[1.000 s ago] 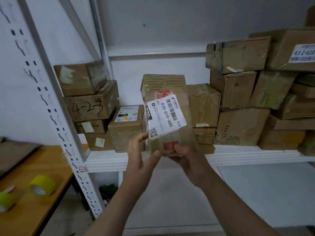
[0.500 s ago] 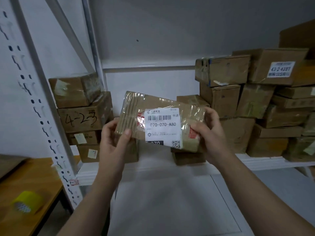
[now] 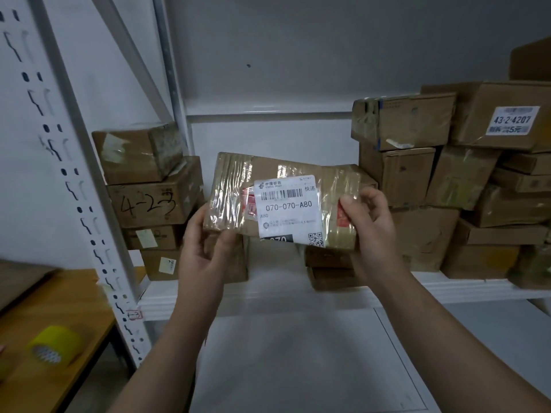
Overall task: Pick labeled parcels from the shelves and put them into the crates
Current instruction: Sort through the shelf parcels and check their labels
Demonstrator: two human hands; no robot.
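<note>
Your left hand's [image 3: 205, 248] fingers [image 3: 195, 223] curl round the lower left corner of the taped parcel [image 3: 232, 198], and your right hand's [image 3: 372, 231] fingers [image 3: 351, 204] pinch its right end. You hold it in the air in front of the shelf [image 3: 447, 290], label [image 3: 287, 210] facing you, right end slightly lower. Behind it is a gap between the left stack [image 3: 149, 201] and the right stack [image 3: 417, 180]. The upright post [image 3: 89, 204] stands at the shelf's left edge.
</note>
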